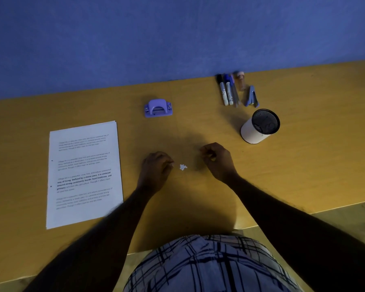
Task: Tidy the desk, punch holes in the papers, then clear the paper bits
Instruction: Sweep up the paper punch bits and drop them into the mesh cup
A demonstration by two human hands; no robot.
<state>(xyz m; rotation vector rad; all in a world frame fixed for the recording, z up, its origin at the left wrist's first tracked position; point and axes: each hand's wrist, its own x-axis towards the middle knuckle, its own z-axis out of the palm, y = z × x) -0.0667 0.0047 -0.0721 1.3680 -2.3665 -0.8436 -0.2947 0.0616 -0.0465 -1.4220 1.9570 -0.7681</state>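
Observation:
A small heap of white paper bits (183, 167) lies on the yellow desk (293, 165) between my hands. My left hand (156, 168) rests on the desk just left of the heap, its fingers curled and the fingertips a short gap from the bits. My right hand (218, 161) is to the right of the heap with curled fingers, and a pale speck shows under them. The purple hole punch (158, 108) stands farther back. A stack of printed papers (83, 173) with punched holes at its left edge lies flat at the left.
A white pen cup (259, 127) with a black mesh inside stands at the right. Behind it, by the blue wall, lie several pens (228, 90), a small bottle (241, 82) and a purple stapler (251, 97). The desk's front edge runs close to my body.

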